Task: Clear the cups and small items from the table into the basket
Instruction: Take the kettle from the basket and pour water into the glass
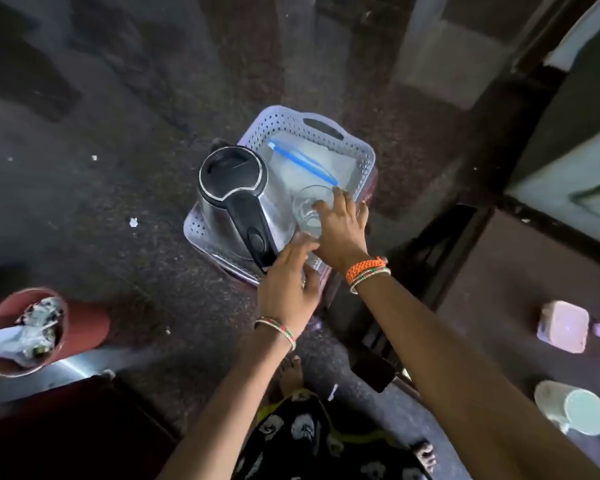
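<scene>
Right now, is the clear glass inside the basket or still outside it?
Inside: the glass sits within the basket walls, beside the kettle.
</scene>
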